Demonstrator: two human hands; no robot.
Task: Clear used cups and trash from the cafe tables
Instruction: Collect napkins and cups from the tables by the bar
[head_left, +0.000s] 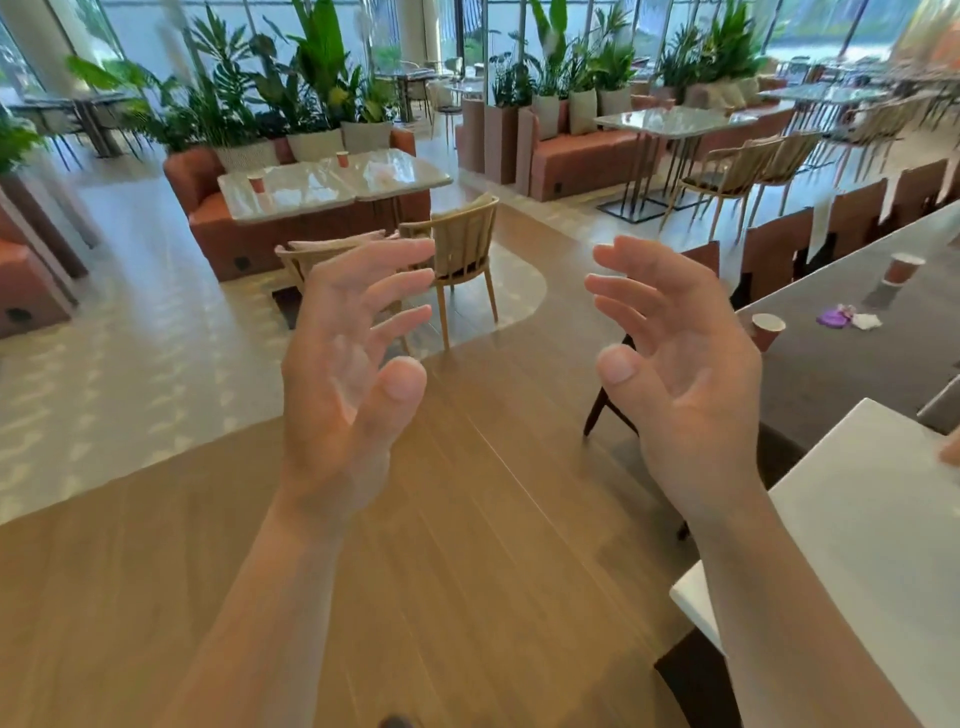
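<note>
Both bare hands raised in front of the camera, palms turned toward each other, fingers spread and loosely curled. Left hand (348, 364) empty, grasping nothing. Right hand (675, 358) likewise empty, fingers apart. The two hands well apart from each other, over the brown wood-plank floor (467, 519).

To the right, a long grey counter-height table (831, 374). On it: a reddish-brown paper cup with a pale rim (768, 330) near the table's closer end, upright; a second reddish-brown paper cup (903, 267) farther along, also upright. Between them, lying flat, a crumpled purple wrapper (834, 317) and, just beside it, a crumpled white paper scrap (866, 321).

Across the room, a pale glossy stone-topped table (311, 189) in front of a terracotta-orange upholstered sofa (208, 218). Two more small orange paper cups on it: one (256, 183) near the left edge, another (342, 158) toward the back. Two tan wooden slat-back chairs (457, 244) at the table's near side.

A white flat tabletop (872, 519) at lower right, close to the right forearm. Potted green plants (311, 78) behind the sofa; image slightly motion-blurred.
</note>
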